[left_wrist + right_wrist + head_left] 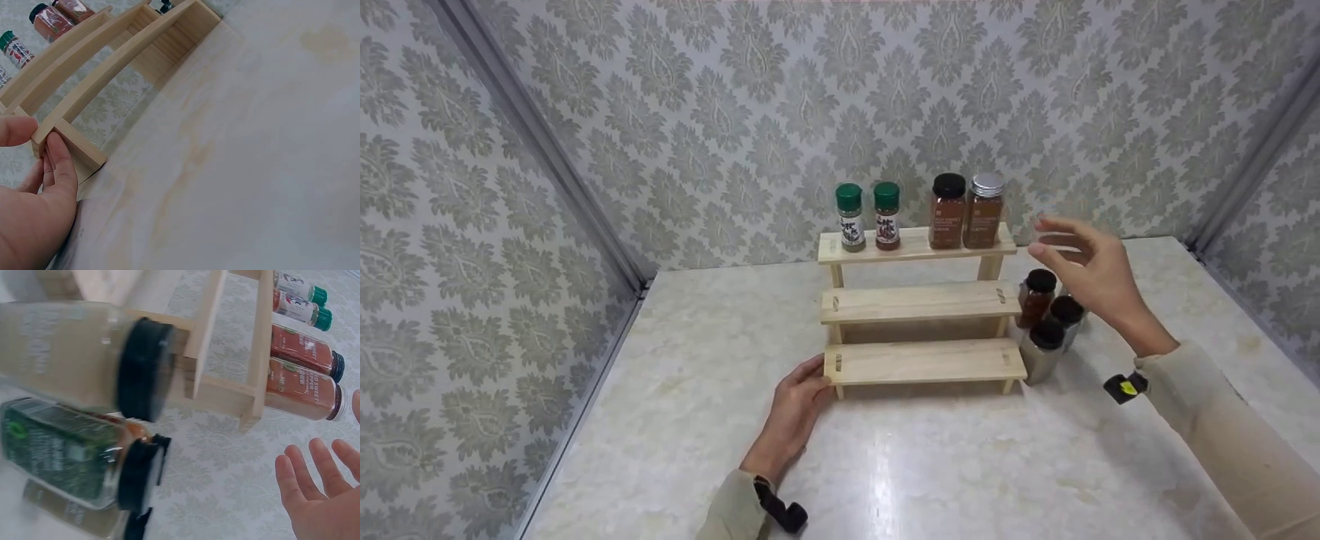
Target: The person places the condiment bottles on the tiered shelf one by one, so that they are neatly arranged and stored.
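Pale wood rack: we see a three-step spice rack [921, 304] of light, unpainted timber standing on the worktop [930, 465] against the patterned wall, its steps rising toward the back.
Rack contents: we count four jars on the top step, namely two small green-capped jars [868, 216], one black-capped jar [947, 211] of reddish spice and one silver-capped jar [985, 211] of the same colour. The two lower steps carry nothing.
Loose jars: we count at least three black-capped jars [1046, 322] standing on the worktop just beside the rack's right end; a fourth may sit behind them, but we cannot tell.
Left hand [795, 409]: our grip rests at the left end of the lowest step, thumb on top and fingers [61, 163] pressed against the end board.
Right hand [1091, 274]: our grip is wide, fingers spread and holding nothing, hovering above the loose jars near the top step's right end.
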The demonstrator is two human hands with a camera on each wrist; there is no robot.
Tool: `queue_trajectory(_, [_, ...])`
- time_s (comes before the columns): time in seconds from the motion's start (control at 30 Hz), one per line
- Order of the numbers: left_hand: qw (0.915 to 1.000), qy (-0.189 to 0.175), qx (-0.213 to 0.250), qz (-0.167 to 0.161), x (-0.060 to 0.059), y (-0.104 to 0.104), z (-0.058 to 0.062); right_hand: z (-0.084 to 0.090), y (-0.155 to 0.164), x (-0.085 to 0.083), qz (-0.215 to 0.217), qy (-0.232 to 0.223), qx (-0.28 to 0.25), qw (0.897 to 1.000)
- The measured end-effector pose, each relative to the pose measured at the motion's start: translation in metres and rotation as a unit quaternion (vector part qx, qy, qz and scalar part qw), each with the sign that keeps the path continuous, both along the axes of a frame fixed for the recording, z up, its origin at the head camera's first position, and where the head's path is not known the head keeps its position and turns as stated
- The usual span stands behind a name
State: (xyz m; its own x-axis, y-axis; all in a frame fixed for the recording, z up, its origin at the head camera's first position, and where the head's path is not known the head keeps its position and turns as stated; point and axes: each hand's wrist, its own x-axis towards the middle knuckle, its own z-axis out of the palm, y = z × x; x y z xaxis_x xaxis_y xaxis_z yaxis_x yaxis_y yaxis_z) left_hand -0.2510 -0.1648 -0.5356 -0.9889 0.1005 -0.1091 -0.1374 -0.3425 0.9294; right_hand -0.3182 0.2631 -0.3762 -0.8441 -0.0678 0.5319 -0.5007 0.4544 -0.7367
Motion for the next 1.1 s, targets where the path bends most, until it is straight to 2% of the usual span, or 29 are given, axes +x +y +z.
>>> queue_trajectory(0.33, [0.9999,0.012,0.003,0.005,0.001,-0.001,-0.002,-0.038,0.013,0.031,0.037,0.001,0.001,0.999])
queue_trajectory(0.47, [0.9999,0.015,0.005,0.003,0.001,0.000,-0.003,-0.057,0.017,0.041,0.038,0.000,0.030,0.999])
queue_trajectory(0.67, [1.0000,0.006,0.002,0.005,-0.001,0.001,-0.002,-0.080,0.021,0.050,0.031,0.028,0.072,0.997])
queue_trajectory(0.87, [1.0000,0.005,0.002,0.007,0.000,0.000,-0.002,-0.091,0.023,0.053,0.017,0.037,0.087,0.995])
queue_trajectory(1.1, [1.0000,0.009,0.000,0.003,0.000,-0.001,-0.003,-0.095,0.022,0.055,0.009,0.031,0.065,0.997])
